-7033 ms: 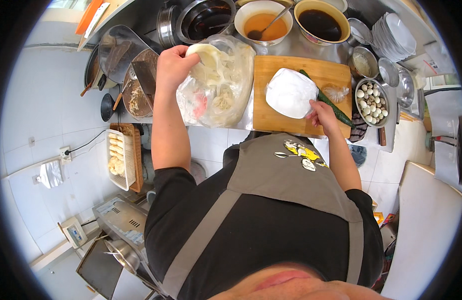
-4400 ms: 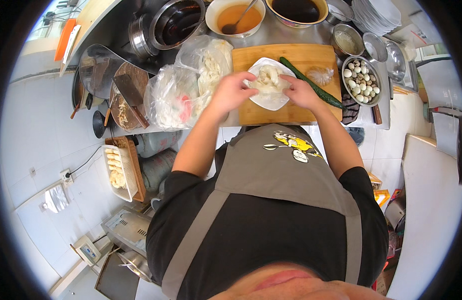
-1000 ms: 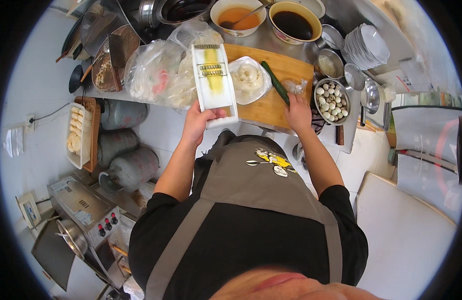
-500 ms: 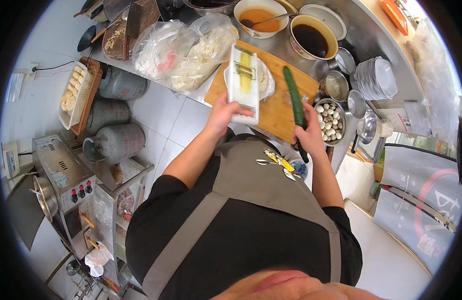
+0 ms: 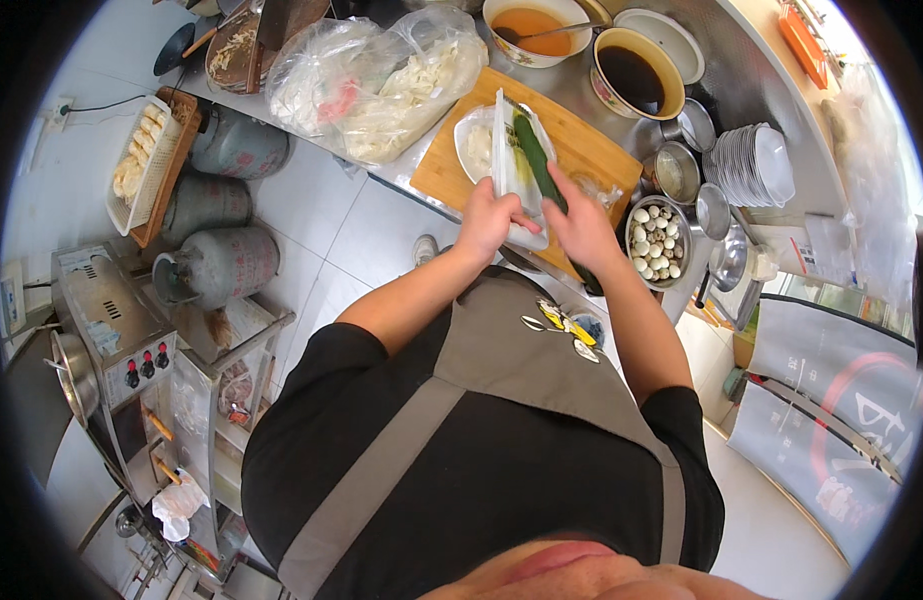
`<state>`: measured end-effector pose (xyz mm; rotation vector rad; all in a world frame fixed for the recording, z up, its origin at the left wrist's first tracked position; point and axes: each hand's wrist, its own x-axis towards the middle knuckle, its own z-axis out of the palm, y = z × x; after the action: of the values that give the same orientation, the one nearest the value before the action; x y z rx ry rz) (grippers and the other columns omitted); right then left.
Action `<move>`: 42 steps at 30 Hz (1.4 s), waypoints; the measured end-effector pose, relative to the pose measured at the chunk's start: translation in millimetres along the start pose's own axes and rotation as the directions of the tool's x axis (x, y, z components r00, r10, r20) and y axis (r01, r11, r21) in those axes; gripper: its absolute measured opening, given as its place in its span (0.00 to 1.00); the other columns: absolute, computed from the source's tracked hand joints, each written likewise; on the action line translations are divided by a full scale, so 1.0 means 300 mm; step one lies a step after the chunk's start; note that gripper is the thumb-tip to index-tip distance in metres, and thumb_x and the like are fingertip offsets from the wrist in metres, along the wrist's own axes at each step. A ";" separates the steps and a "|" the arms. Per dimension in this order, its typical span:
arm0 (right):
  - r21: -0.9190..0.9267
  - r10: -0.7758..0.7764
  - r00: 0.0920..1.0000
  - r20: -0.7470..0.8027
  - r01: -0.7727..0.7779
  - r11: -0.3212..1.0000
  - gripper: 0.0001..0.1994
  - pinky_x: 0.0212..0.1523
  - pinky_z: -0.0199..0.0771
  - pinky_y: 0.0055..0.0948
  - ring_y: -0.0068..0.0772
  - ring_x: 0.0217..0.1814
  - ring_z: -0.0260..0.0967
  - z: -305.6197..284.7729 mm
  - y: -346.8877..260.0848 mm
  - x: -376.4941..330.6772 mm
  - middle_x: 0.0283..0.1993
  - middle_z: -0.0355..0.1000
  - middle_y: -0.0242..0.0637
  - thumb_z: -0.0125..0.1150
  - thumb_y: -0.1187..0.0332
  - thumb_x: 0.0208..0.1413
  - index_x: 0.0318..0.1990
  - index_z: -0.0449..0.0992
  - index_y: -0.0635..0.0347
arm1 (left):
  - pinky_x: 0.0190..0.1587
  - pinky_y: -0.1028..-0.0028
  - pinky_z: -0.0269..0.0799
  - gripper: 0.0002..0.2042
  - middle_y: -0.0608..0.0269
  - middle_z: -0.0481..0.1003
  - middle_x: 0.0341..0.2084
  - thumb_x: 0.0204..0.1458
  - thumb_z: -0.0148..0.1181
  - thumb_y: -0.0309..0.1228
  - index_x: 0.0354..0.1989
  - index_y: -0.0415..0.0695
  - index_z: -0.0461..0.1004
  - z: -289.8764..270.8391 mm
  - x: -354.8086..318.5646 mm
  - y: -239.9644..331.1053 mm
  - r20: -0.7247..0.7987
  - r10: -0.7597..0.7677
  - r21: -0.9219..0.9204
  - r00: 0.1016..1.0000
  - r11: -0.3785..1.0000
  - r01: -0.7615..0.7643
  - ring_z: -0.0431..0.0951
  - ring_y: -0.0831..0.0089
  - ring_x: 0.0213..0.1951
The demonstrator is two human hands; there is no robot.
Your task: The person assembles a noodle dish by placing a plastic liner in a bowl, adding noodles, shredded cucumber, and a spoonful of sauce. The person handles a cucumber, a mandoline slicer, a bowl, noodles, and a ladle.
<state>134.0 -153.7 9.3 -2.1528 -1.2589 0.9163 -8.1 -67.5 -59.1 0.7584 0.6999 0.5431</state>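
My left hand (image 5: 489,222) grips the near end of a white handheld grater (image 5: 514,172), tilted on edge above a plate (image 5: 473,140) with pale food on it. In my right hand (image 5: 584,225) is a long green cucumber (image 5: 534,150), its far end lying against the grater's face. Pale green residue marks the grater's surface around the blade. Both tools hover over a wooden cutting board (image 5: 443,160), and the grater hides part of the plate. My right fingers cover the cucumber's middle; its near end shows below my hand.
Right of the board stands a metal bowl of small eggs (image 5: 657,240), with stacked white plates (image 5: 746,165) farther right. Bowls of orange liquid (image 5: 547,42) and dark liquid (image 5: 631,78) are behind. Plastic bags of pale dough-like food (image 5: 411,105) lie at the left. Gas cylinders (image 5: 231,265) stand on the floor.
The cucumber has moved left from the board's right side onto the grater. The grater has shifted right and turned from face-up to tilted toward the cucumber. Both hands have come closer together.
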 end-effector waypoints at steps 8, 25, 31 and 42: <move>0.078 0.020 0.994 0.104 -0.028 0.997 0.29 0.53 0.72 0.41 0.56 0.53 0.74 -0.025 0.006 -0.222 0.50 0.74 0.60 0.58 0.67 0.60 0.69 0.61 0.59 | 0.31 0.67 0.80 0.21 0.44 0.76 0.40 0.46 0.47 0.20 0.52 0.27 0.63 -0.053 -0.022 0.013 -0.059 0.038 0.034 0.998 0.999 -0.036 0.83 0.57 0.26; 0.076 -0.033 0.996 -0.082 0.039 0.996 0.29 0.39 0.76 0.39 0.48 0.31 0.77 0.039 -0.027 -0.044 0.47 0.77 0.55 0.56 0.66 0.60 0.69 0.61 0.60 | 0.32 0.67 0.79 0.23 0.45 0.77 0.39 0.46 0.47 0.20 0.54 0.29 0.65 -0.022 -0.053 0.007 -0.038 0.062 0.129 0.997 0.990 -0.057 0.82 0.60 0.26; 0.217 0.205 0.966 0.159 -0.237 0.947 0.29 0.43 0.76 0.38 0.48 0.35 0.78 -0.017 -0.098 -0.156 0.50 0.76 0.54 0.56 0.67 0.60 0.69 0.61 0.61 | 0.27 0.68 0.79 0.19 0.46 0.76 0.37 0.46 0.48 0.20 0.49 0.28 0.64 -0.045 -0.033 0.039 -0.076 0.021 0.021 0.997 1.000 -0.020 0.82 0.57 0.24; 0.295 0.067 0.996 0.051 -0.079 0.952 0.29 0.26 0.73 0.32 0.31 0.19 0.70 0.014 -0.050 -0.104 0.34 0.77 0.43 0.56 0.65 0.61 0.69 0.61 0.63 | 0.32 0.67 0.79 0.21 0.47 0.77 0.39 0.45 0.47 0.20 0.52 0.30 0.66 -0.055 -0.032 0.044 -0.066 -0.008 0.079 0.998 0.997 0.013 0.82 0.61 0.26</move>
<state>111.3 -174.1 26.4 -1.9612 -0.9915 1.1079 -28.9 -58.7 -54.3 0.8136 0.7894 0.5349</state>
